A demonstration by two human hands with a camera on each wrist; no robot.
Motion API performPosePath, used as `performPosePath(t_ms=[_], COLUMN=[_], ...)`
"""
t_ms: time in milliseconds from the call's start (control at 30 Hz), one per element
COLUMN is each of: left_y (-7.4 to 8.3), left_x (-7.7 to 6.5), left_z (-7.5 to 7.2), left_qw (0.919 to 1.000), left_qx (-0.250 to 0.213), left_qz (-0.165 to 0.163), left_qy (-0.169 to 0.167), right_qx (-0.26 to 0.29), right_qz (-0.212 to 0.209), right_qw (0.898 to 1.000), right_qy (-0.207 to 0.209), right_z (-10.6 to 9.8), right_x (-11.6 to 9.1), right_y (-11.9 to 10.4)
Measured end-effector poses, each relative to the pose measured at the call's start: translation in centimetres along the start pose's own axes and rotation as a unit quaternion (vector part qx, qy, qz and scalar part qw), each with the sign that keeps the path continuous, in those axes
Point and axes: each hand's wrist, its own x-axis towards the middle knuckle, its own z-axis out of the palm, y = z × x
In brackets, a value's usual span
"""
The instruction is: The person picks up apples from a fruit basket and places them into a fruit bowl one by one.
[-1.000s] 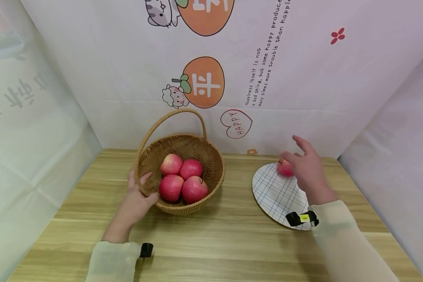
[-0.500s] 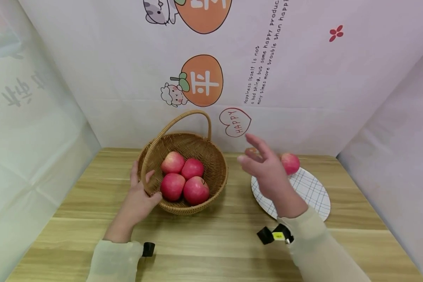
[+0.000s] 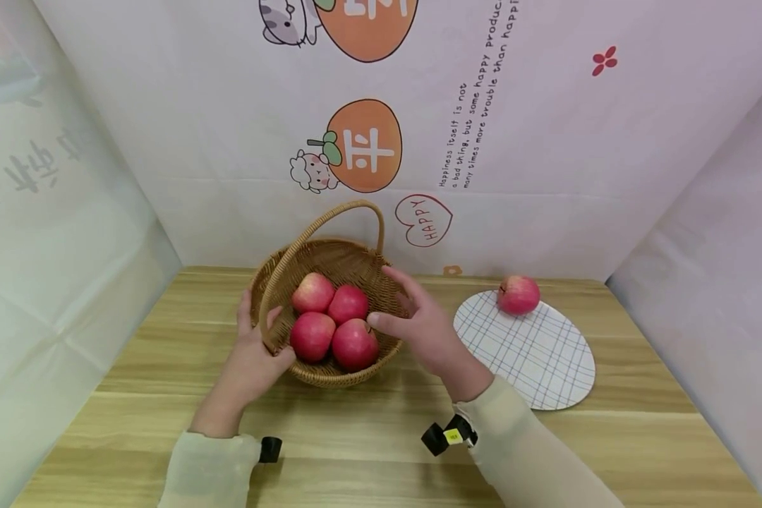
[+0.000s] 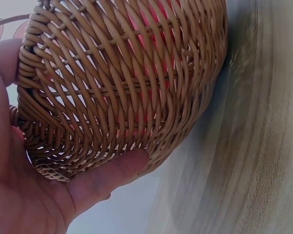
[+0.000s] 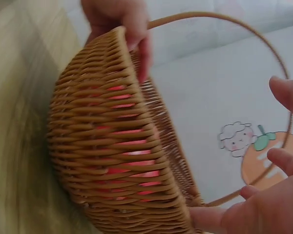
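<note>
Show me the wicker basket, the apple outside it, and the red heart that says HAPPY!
Wicker basket [image 3: 339, 255]: head view, bare inside of its back wall.
Lone apple [image 3: 520, 295]: head view, middle of its red side.
Red heart [image 3: 425, 220]: head view, on its lettering.

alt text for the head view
A person's left hand holds a wicker basket of four apples on a wooden table; the right hand is at the basket's right rim. To the right, a fifth apple lies on a checked mat.
</note>
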Motion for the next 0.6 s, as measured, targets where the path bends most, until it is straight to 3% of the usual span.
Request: performPosePath(t_ms=[300, 600], left_y=[0.8, 1.6], left_x=[-0.2, -0.3], left_z=[0.2, 0.5], left_qw=[0.9996, 0.9990], left_qx=[0.017, 0.027], left_qz=[0.022, 0.035], left_qy=[0.009, 0.001], right_qx=[-0.070, -0.157], right_qz=[-0.019, 0.000], right_qw=[0.997, 0.986], right_qy=[-0.022, -0.052], right_z=[0.4, 0.8], right_x=[0.2, 0.3], right_y=[1.4, 4.0])
